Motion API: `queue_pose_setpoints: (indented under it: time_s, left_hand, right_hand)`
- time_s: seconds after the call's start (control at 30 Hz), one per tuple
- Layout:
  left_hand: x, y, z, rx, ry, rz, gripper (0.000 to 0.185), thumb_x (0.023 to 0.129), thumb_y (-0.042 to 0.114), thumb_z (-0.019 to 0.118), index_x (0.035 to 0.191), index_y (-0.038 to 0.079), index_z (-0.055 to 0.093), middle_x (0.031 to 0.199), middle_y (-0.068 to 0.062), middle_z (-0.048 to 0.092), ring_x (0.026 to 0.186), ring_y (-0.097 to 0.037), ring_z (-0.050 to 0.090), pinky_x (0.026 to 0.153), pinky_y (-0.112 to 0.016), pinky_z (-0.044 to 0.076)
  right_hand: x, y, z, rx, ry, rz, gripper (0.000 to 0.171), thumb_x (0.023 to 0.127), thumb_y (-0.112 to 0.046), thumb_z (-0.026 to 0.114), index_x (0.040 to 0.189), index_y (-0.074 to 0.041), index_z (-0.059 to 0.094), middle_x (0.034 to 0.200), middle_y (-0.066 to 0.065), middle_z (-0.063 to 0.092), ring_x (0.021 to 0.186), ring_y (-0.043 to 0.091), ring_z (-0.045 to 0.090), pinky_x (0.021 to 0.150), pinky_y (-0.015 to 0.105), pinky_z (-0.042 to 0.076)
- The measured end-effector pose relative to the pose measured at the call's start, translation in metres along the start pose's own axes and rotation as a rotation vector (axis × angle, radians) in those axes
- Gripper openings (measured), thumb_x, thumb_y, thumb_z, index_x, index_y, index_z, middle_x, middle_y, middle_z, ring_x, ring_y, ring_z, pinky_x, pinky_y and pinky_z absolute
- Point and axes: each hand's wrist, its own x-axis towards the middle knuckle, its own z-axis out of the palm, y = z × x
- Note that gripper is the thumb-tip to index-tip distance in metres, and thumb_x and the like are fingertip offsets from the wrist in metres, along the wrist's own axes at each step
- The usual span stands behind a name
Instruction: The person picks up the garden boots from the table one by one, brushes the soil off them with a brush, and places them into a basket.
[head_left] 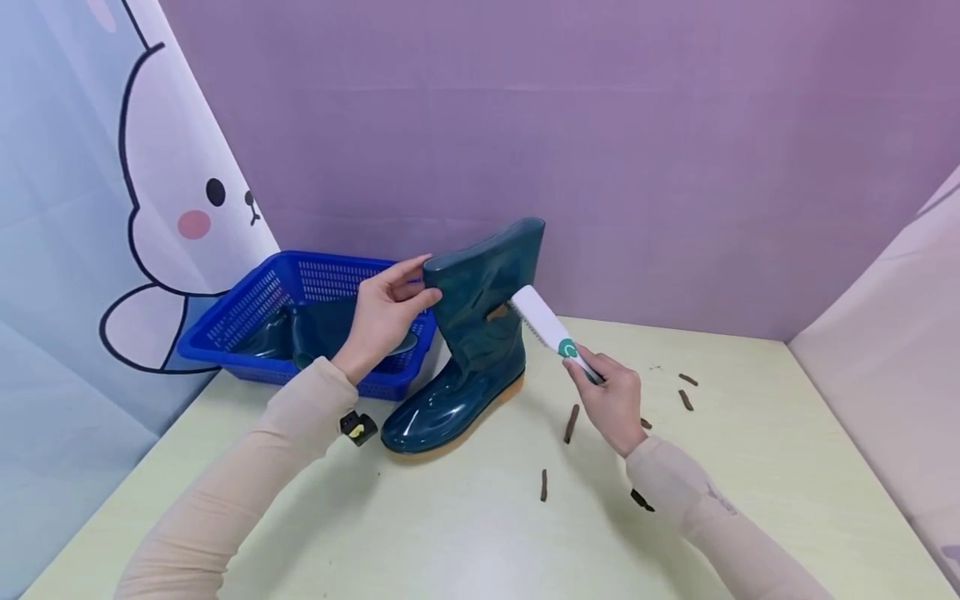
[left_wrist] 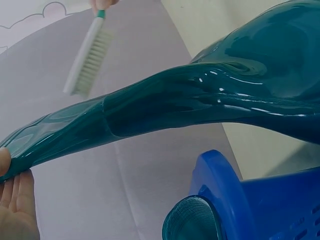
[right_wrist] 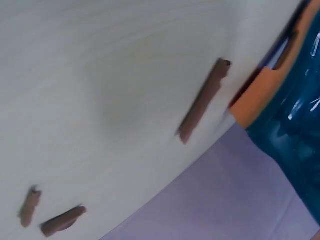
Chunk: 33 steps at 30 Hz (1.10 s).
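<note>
Left hand (head_left: 384, 312) pinching rim of teal boot (head_left: 468, 350), upright on desk (head_left: 480, 517) beside blue basket (head_left: 247, 312); right hand (head_left: 613, 400) gripping white brush (head_left: 543, 325) against shaft. Left wrist view alone showing bristles (left_wrist: 92, 60).

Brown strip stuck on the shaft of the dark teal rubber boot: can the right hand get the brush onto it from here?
Probably yes. The right hand holds the white brush with its tip right beside the brown strip, nothing between. The left hand grips the dark teal rubber boot at its top rim, on the far side.

teal boot (head_left: 480, 333), blue basket (head_left: 247, 312), white-green brush (head_left: 546, 325)
</note>
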Motion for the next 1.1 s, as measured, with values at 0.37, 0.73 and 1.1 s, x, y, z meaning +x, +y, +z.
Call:
queue_pose_setpoints:
  time_s: [0.37, 0.73, 1.1]
  left_hand:
    - [-0.002, 0.002, 0.000, 0.015, -0.018, 0.008, 0.050, 0.086, 0.015, 0.064, 0.133, 0.016, 0.049, 0.129, -0.010, 0.055, 0.108, -0.022, 0.060, 0.088, -0.037, 0.050]
    - [0.001, -0.003, -0.003, 0.003, -0.004, 0.015, 0.048, 0.085, 0.015, 0.065, 0.131, 0.018, 0.051, 0.125, -0.008, 0.058, 0.107, -0.020, 0.061, 0.087, -0.034, 0.051]
    - [-0.001, -0.006, -0.002, 0.010, -0.013, 0.013, 0.048, 0.086, 0.015, 0.064, 0.132, 0.019, 0.050, 0.128, -0.008, 0.055, 0.108, -0.021, 0.060, 0.088, -0.035, 0.050]
  right_hand:
    - [-0.002, 0.002, 0.008, -0.037, -0.055, -0.026, 0.027, 0.076, -0.008, 0.073, 0.102, -0.001, 0.070, 0.067, 0.006, 0.064, 0.049, 0.006, 0.041, 0.043, 0.013, 0.032]
    - [-0.001, 0.006, 0.010, -0.065, -0.087, 0.000, 0.025, 0.078, -0.009, 0.072, 0.101, 0.000, 0.070, 0.068, 0.008, 0.065, 0.050, 0.009, 0.043, 0.044, 0.018, 0.035]
    - [-0.006, 0.013, 0.013, -0.081, -0.122, 0.049, 0.026, 0.079, -0.012, 0.071, 0.103, 0.000, 0.069, 0.073, 0.010, 0.068, 0.050, 0.010, 0.045, 0.045, 0.019, 0.037]
